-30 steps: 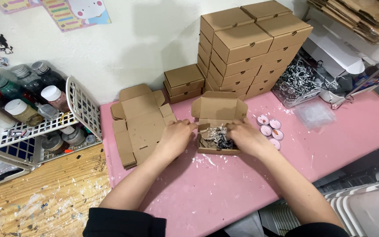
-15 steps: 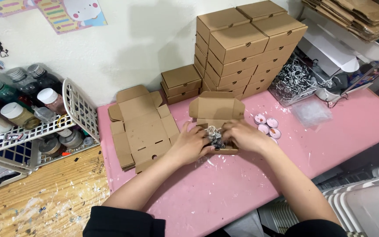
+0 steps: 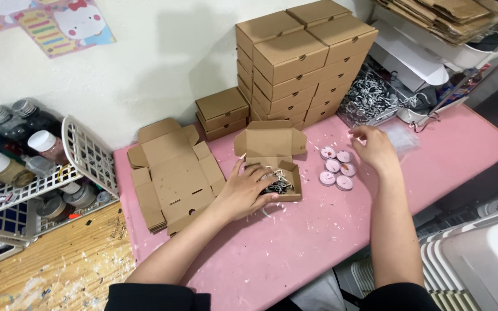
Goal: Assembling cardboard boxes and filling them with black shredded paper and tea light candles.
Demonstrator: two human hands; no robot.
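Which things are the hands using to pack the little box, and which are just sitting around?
In use:
- left hand pressing shredded paper into the open brown box
- right hand above the pink candles
- flat unfolded boxes

Just lying about:
- paint jars in the white basket
- cartoon pictures on the wall

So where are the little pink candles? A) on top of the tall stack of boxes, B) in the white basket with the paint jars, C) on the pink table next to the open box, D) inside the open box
C: the pink candles sit in a small cluster on the pink table, just to the right of the open box, below the right hand.
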